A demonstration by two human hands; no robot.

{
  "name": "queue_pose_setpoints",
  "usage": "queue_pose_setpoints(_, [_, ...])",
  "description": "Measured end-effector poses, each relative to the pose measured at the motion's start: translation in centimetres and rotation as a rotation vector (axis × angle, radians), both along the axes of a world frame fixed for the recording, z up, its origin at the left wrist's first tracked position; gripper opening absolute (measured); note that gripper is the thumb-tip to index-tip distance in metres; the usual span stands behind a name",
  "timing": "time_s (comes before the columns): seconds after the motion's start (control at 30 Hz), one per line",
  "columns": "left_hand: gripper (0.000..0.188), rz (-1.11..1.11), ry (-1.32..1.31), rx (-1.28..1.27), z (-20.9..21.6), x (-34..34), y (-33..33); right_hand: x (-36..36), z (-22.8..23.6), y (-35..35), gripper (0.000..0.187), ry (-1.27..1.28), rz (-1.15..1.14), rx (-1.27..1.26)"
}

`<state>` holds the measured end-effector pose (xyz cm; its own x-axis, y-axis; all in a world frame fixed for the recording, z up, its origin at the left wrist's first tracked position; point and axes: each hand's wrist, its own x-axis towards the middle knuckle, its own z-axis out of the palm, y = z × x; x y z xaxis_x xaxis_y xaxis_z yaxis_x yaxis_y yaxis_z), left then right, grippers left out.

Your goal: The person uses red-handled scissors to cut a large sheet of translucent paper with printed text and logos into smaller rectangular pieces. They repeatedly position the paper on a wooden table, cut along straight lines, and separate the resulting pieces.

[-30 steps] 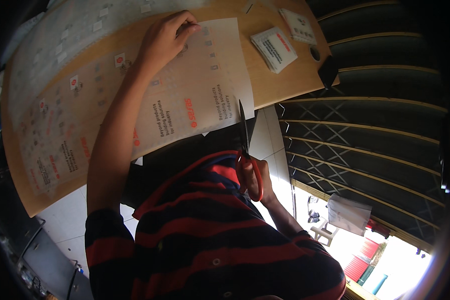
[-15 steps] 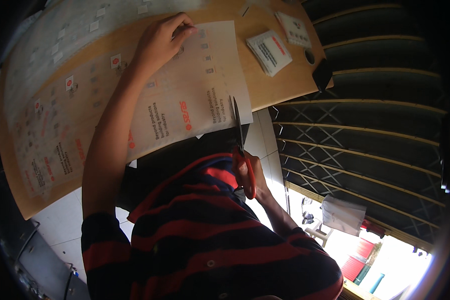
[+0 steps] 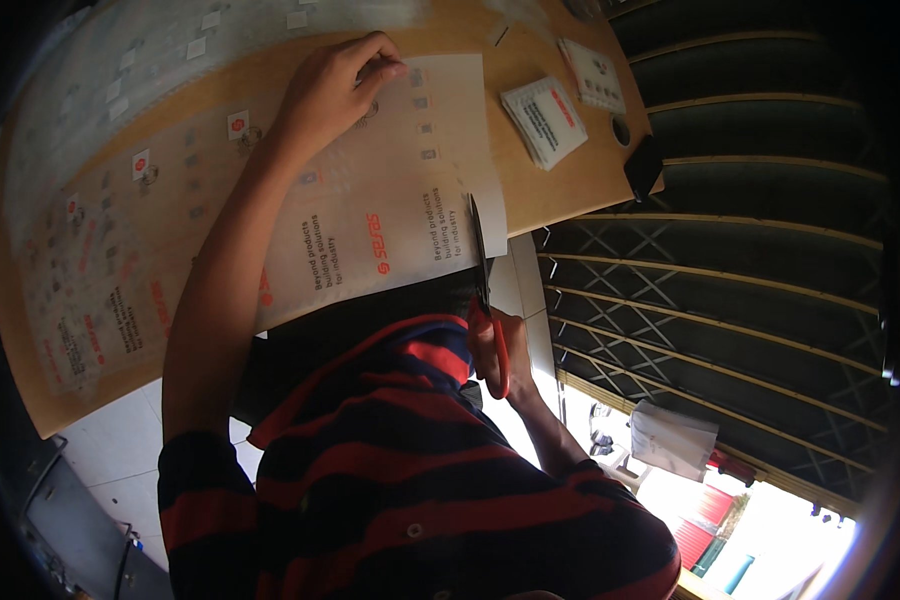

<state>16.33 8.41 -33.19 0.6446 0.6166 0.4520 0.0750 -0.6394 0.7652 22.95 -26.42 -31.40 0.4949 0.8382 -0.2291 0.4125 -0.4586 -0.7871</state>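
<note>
A curved-edged, light-brown wooden table (image 3: 562, 195) carries a stack of white printed rectangular pieces (image 3: 553, 125), with a second white printed stack (image 3: 596, 77) just beside it. To the right stand dark panels crossed by yellowish strips (image 3: 750, 160); pale floor tiles (image 3: 120, 435) and a grey cabinet (image 3: 80, 520) show at lower left.

The right hand (image 3: 516, 348) is wrapped around the scissors (image 3: 484, 283), and the right arm (image 3: 555, 435) comes up behind them (part of it is hidden). The left arm (image 3: 222, 265) reaches past the scissors, to their left; the left hand (image 3: 338, 88) has curled fingers.
</note>
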Motion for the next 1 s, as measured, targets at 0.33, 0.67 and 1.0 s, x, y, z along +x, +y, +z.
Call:
queue_pose_setpoints(0.33, [0.018,-0.009,-0.001,-0.058,0.2,0.0,-0.1,1.1,0.7,1.6,0.070,0.027,0.051,0.050])
queue_pose_setpoints(0.67, [0.017,-0.005,-0.024,-0.051,0.1,0.0,0.0,1.3,0.1,1.4,0.068,-0.029,0.037,0.041])
queue_pose_setpoints(1.0, [0.017,0.001,-0.016,-0.062,0.2,0.0,-0.1,2.0,2.4,3.5,0.068,0.073,0.052,-0.013])
